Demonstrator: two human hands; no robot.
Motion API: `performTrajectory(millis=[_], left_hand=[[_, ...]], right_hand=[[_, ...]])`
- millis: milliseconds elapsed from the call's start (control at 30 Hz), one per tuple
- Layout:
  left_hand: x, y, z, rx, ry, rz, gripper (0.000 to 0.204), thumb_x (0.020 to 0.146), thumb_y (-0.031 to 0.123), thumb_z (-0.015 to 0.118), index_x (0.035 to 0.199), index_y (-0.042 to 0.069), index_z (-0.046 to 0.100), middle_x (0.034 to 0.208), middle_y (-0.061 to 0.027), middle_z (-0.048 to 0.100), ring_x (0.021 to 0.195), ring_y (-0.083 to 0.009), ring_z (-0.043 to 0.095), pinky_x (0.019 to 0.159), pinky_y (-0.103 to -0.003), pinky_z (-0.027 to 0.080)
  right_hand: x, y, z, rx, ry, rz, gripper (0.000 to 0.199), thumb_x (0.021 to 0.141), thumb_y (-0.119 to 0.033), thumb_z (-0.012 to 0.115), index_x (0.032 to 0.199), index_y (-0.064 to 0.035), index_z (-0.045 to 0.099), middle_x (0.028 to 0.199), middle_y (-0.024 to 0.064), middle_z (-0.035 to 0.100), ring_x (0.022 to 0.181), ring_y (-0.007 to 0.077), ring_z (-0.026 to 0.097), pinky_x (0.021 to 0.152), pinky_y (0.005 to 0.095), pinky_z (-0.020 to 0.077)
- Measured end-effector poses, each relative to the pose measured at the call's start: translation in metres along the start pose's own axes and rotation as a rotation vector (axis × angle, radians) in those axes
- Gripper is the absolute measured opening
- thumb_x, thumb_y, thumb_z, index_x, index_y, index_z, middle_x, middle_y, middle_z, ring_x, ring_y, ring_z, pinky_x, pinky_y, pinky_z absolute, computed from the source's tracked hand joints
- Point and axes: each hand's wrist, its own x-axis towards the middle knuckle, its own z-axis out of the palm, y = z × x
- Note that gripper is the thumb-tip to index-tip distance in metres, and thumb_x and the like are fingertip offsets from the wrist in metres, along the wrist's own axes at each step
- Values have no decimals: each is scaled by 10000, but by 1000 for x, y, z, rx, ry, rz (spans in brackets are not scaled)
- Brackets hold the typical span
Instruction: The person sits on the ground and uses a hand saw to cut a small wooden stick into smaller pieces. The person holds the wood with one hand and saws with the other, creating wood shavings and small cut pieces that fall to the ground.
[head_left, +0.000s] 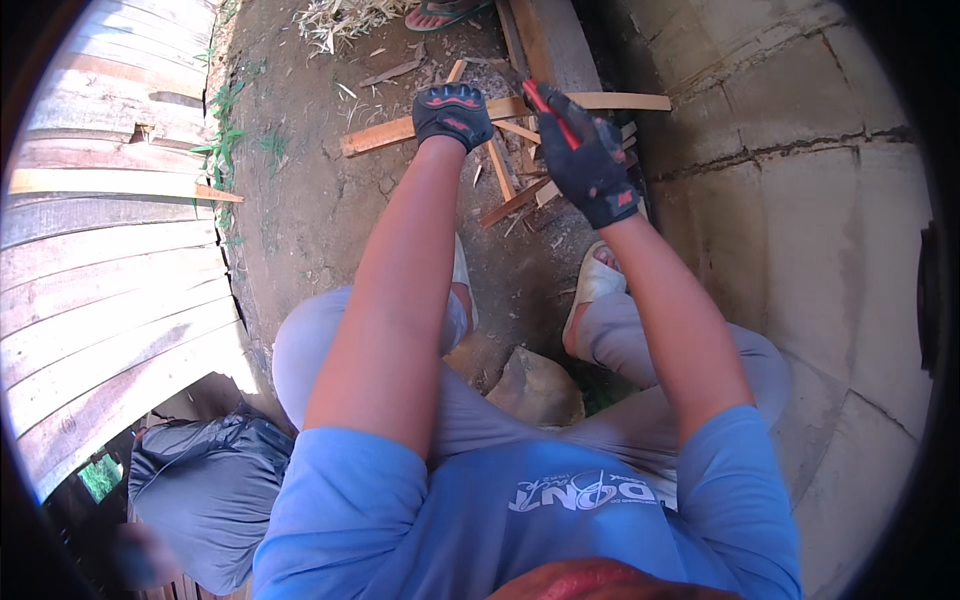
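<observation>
Wood strip (400,130) pinned under our left hand (452,114), palm clamped down; right hand (590,155) clenched on red-handled tool (550,112). We'd keep fingers clear and strike square.

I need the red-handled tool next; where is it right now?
In the head view, upper centre-right: the red-handled tool is gripped in the gloved right hand, above the wood strips, beside the left hand.

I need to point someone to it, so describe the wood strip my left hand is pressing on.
Start at the block wall on the right and look to the scrap pile at its foot. The long wood strip lies crosswise under the gloved left hand. It is the longest, palest piece there; the right hand grips a red-handled tool.
</observation>
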Motion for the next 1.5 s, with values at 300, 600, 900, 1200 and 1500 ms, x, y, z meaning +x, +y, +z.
performTrajectory(millis=[300,600,900,1200,1500], left_hand=[[-57,28,55,105,305,-15,342,893,258,635,1182,119,751,1128,-139,784,1028,-314,761,851,-484,573],[-75,18,117,-140,6,-83,275,902,269,645,1108,103,722,1082,-175,783,1001,-354,769,858,-489,595],[-56,21,61,21,226,-29,166,932,185,620,1045,127,727,951,-110,782,938,-296,772,799,-455,564],[-31,23,44,54,241,-30,191,940,208,585,1022,125,736,974,-136,782,925,-315,772,806,-485,565],[-27,10,39,80,227,96,218,943,195,572,1059,111,737,992,-151,772,953,-343,759,831,-488,576]], right_hand=[[-66,5,-29,695,195,539,385,1026,-213,686,1392,-94,705,1332,182,741,1238,327,711,1059,388,541],[-114,-25,-169,295,-236,325,389,1020,-182,677,1398,-91,705,1064,135,787,940,214,778,862,349,577],[-113,-45,-173,285,-135,335,375,1031,-191,671,1392,-99,709,1181,150,788,942,240,787,869,363,590],[-106,-59,-176,419,-79,403,370,1032,-166,688,1388,-66,698,1326,175,738,1205,315,721,1019,397,557],[-110,-64,-177,465,6,434,373,1013,-165,707,1372,-65,706,1278,162,760,1177,311,736,1029,392,553]])
